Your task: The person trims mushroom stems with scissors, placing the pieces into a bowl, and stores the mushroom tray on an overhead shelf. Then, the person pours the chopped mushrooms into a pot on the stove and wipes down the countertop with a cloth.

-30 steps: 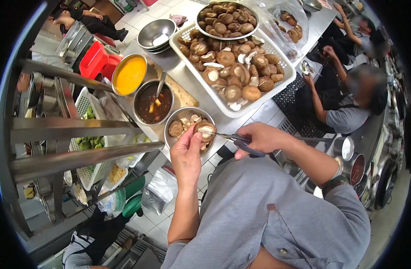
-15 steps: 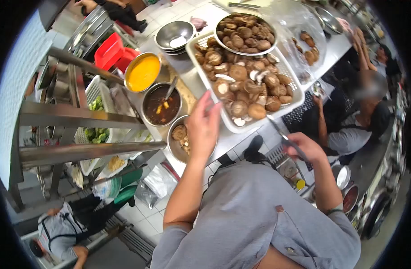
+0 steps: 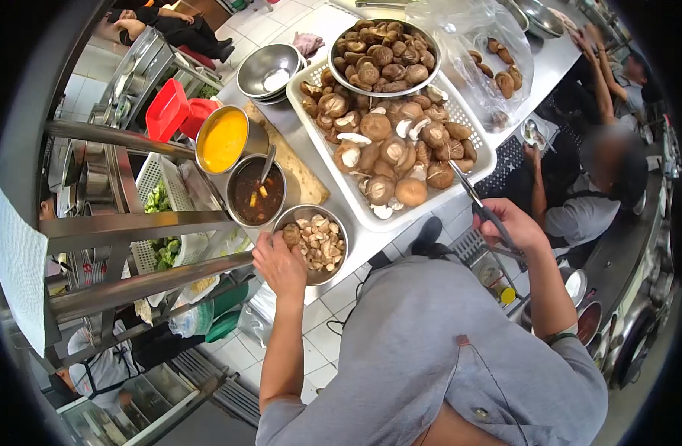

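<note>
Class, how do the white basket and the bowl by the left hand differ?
The basket is white with holes; the bowl is shiny metal. The basket is roughly rectangular and larger; the bowl is round and smaller. The basket holds mostly large mushrooms, the bowl mostly small pieces. Both are open-topped.

Between the left hand (image 3: pixel 281 262) and the right hand (image 3: pixel 507 225), the space in front of the torso provides open clearance. A narrow strip of bare table (image 3: pixel 359 241) separates the bowl (image 3: pixel 324 277) at the left hand from the white basket (image 3: pixel 361 206) ahead of the right hand. Directly beyond the left hand, the sauce pot (image 3: pixel 283 201) and its projecting utensil handle (image 3: pixel 269 163) obstruct forward passage. Metal rails (image 3: pixel 151 286) obstruct leftward passage. Scissors (image 3: pixel 492 215) in the right hand project over the basket's near rim.
</note>
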The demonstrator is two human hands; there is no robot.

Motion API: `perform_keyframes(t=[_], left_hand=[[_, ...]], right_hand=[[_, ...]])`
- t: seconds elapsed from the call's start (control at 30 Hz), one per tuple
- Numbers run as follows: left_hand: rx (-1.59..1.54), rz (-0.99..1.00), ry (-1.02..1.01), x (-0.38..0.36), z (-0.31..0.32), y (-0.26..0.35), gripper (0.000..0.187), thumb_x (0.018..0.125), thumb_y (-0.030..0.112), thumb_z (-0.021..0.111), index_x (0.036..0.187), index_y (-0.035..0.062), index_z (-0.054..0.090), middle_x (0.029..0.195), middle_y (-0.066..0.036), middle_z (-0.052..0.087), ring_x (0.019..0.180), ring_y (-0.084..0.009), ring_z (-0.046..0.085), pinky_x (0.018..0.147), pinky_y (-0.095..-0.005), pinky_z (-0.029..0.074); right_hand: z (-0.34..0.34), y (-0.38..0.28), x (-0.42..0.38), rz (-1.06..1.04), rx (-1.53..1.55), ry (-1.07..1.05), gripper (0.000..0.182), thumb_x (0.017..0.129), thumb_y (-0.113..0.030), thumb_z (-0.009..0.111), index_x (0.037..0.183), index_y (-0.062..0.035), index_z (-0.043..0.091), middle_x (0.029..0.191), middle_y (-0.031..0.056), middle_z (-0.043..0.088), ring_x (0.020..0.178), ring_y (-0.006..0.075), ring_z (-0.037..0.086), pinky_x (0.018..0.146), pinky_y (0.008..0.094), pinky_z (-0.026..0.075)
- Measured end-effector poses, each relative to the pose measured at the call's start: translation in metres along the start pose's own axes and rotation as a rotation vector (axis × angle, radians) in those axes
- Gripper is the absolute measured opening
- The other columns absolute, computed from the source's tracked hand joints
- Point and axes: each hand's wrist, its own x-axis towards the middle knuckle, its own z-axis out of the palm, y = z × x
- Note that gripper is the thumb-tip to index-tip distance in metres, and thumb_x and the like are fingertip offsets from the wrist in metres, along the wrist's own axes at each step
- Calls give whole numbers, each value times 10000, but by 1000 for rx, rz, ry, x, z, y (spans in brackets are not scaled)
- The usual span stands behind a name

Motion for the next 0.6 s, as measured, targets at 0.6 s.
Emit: perform_keyframes(t=[0.6], left_hand=[[-715,606,473,26,-26,144,387,707,-29,766,1023,188,705,1135,-84,543,1075,-304,540,909,-421,476]], right_hand=[[92,-50,58,-256,175,63,337,859,-229,800,990,-72,533,907,49,674,754,115,671,581,234,509]])
